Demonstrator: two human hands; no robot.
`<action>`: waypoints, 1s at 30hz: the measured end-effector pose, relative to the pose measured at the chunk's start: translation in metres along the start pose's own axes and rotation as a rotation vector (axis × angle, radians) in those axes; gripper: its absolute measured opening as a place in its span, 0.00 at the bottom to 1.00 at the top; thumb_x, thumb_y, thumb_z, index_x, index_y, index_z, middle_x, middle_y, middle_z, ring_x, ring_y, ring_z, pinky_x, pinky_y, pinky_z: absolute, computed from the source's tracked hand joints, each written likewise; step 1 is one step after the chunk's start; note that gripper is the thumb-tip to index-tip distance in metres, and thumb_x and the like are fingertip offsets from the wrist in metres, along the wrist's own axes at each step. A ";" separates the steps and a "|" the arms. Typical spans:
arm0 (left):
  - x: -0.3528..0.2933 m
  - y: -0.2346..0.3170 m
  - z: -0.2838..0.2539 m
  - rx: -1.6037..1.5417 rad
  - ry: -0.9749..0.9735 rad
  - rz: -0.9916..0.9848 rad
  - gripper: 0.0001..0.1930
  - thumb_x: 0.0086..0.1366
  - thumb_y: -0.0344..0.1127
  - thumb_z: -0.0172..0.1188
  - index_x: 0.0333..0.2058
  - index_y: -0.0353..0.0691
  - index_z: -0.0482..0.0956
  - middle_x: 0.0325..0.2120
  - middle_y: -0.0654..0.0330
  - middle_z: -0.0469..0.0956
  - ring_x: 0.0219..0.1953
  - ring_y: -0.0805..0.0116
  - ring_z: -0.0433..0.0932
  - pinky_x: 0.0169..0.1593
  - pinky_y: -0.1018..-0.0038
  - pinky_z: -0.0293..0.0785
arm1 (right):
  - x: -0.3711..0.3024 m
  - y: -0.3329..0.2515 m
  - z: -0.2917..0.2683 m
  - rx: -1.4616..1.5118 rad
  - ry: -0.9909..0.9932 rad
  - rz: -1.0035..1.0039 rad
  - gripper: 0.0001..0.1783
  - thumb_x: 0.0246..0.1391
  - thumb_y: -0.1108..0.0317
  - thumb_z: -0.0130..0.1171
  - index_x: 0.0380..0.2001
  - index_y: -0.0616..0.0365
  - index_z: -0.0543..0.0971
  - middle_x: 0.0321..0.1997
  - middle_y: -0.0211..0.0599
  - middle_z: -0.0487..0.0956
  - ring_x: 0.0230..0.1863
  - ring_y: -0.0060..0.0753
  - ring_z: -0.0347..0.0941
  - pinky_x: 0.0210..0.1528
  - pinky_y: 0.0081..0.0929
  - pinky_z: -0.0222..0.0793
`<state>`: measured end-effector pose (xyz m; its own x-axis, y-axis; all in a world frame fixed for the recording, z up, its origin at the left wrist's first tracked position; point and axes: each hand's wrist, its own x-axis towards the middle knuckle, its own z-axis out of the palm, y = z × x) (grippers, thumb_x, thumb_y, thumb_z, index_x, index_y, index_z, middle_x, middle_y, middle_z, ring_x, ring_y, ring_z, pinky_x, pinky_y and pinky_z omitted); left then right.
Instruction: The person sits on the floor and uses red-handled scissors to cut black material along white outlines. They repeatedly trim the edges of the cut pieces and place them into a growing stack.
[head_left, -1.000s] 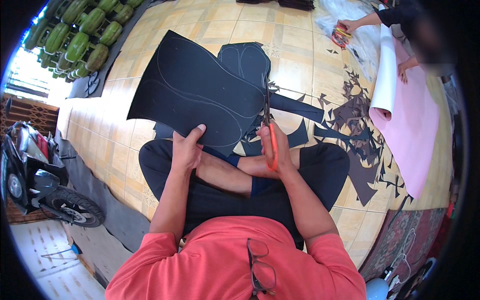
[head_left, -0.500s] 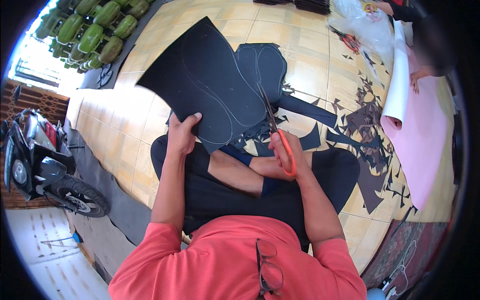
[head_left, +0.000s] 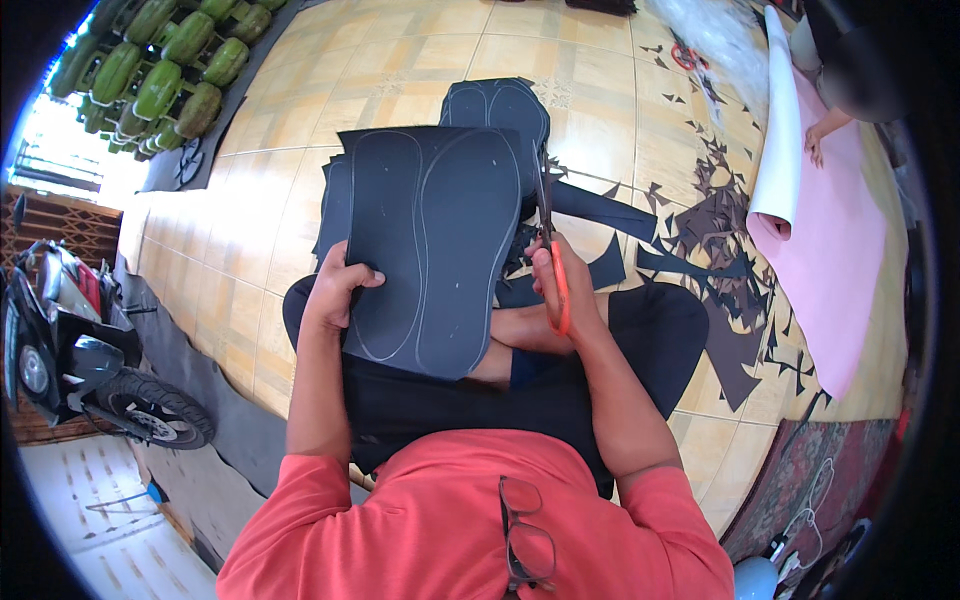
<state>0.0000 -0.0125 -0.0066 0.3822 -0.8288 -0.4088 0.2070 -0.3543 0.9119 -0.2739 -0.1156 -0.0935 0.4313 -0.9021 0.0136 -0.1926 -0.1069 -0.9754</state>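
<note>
Can't see fingers of left hand (head_left: 335, 290) behind black sheet (head_left: 430, 240). Can't make out full grip of right hand (head_left: 580, 292) on scissors (head_left: 560, 285), mostly screened by hand itself. Can't confirm contact between scissors blades and black sheet: too thin. Seeing lower sheets (head_left: 335, 205) only partly, covered by black sheet. Getting just a blur for co-worker's head (head_left: 865, 80). Can't judge state of far red tool (head_left: 685, 57), too small. Losing dark stack (head_left: 600, 5) at top edge, cylinders (head_left: 160, 87) at upper left, blue object (head_left: 755, 578) at bottom edge.

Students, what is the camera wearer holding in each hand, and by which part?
Left hand: outline-marked black sheet, by its left edge. Right hand: scissors, by the orange handles.
</note>
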 end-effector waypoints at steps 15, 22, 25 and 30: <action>-0.009 0.015 -0.016 0.014 -0.035 -0.170 0.31 0.39 0.23 0.60 0.49 0.28 0.73 0.33 0.56 0.78 0.35 0.67 0.78 0.43 0.75 0.75 | -0.006 -0.016 -0.016 -0.098 -0.111 -0.010 0.21 0.61 0.53 0.56 0.28 0.63 0.72 0.19 0.42 0.71 0.23 0.32 0.67 0.28 0.31 0.65; -0.009 0.013 -0.016 0.225 -0.011 -0.204 0.29 0.42 0.25 0.61 0.49 0.29 0.74 0.34 0.56 0.78 0.36 0.67 0.77 0.44 0.75 0.74 | -0.004 -0.011 0.009 0.129 0.001 -0.146 0.25 0.63 0.48 0.50 0.26 0.62 0.71 0.18 0.43 0.68 0.23 0.34 0.65 0.30 0.34 0.64; -0.010 0.010 -0.021 0.216 0.003 -0.221 0.29 0.41 0.25 0.61 0.48 0.29 0.74 0.34 0.56 0.78 0.36 0.67 0.77 0.44 0.75 0.75 | -0.003 -0.019 -0.004 -0.019 -0.097 -0.085 0.25 0.64 0.48 0.49 0.28 0.63 0.70 0.19 0.43 0.68 0.22 0.36 0.64 0.30 0.33 0.64; -0.003 0.022 -0.032 0.143 -0.043 -0.248 0.29 0.40 0.24 0.61 0.48 0.28 0.74 0.35 0.56 0.78 0.37 0.67 0.77 0.44 0.74 0.76 | -0.010 -0.016 -0.010 0.051 -0.190 -0.063 0.23 0.64 0.50 0.48 0.30 0.63 0.70 0.19 0.44 0.68 0.22 0.39 0.63 0.29 0.34 0.63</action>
<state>0.0319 -0.0039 0.0137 0.2967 -0.7255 -0.6210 0.1592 -0.6036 0.7812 -0.2842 -0.1096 -0.0762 0.6006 -0.7986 0.0381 -0.1171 -0.1350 -0.9839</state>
